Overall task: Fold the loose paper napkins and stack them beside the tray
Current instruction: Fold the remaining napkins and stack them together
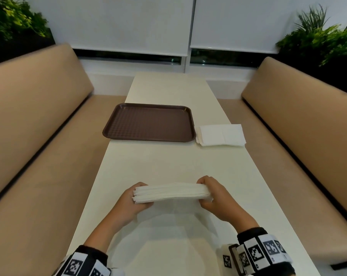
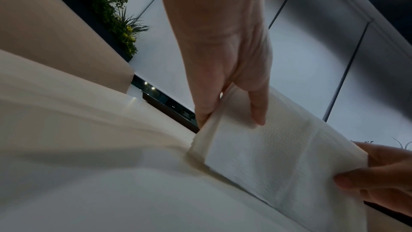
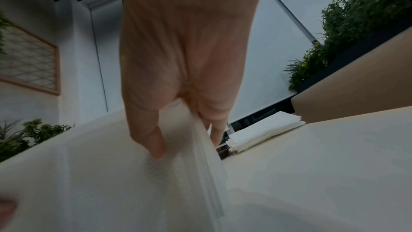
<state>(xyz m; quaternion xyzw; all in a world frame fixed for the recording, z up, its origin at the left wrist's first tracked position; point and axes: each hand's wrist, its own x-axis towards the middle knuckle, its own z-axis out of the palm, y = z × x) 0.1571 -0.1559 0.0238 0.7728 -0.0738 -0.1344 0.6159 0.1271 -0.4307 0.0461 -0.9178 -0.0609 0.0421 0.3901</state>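
A bundle of folded white paper napkins is held just above the white table near its front. My left hand pinches the bundle's left end and my right hand pinches its right end. In the left wrist view the left hand has its thumb on the near face of the napkins, fingers behind. The right wrist view shows the right hand gripping the layered napkins the same way. A brown tray lies mid-table. A stack of folded napkins sits against its right side.
Tan bench seats run along both sides of the narrow table. Green plants stand behind the backrests. White roller blinds cover the window at the far end. The stack by the tray reaches the table's right edge.
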